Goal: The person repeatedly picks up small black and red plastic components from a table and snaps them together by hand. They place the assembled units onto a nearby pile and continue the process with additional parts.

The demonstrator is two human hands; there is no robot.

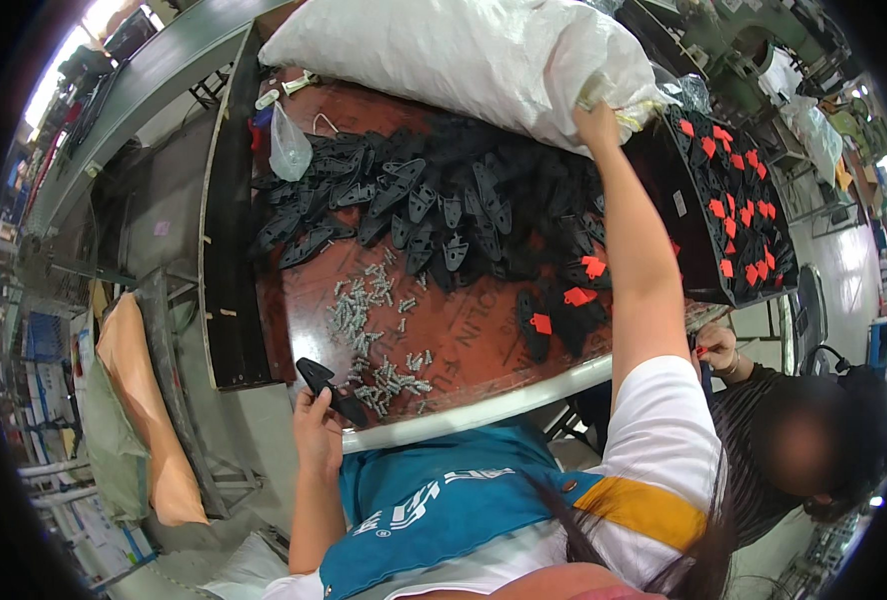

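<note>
Pinching one black pointed part (332,390) in the left hand (318,430), right by the near left corner of the reddish surface (464,350) and just beside a spread of small silver screw-like pieces (389,385), while holding the right hand (598,125) way out at the right end of the big white sack (444,60). Definitely gripping with the left, but honestly not telling much about the right: maybe clutching the sack's cloth, maybe holding something at its opening, too hidden to call. Probably risking a drop first, tbh, from pinching that part by one side so near the edge and perhaps minding the far hand more. Also possibly courting a scatter of silver bits, by letting the left wrist or the part sweep through them. Maybe inviting trouble with the sack too: tugging too hard at that end and dragging it onto the heap of black parts (404,190), jumbling the lot. Holding the right forearm (639,250) low past some red pieces (579,296) as well, so perhaps chancing a snag on a sleeve-less arm. And working near a co-worker's hand (719,350) and a loaded black crate (694,235), so possibly risking an elbow knock from swinging wide.
</note>
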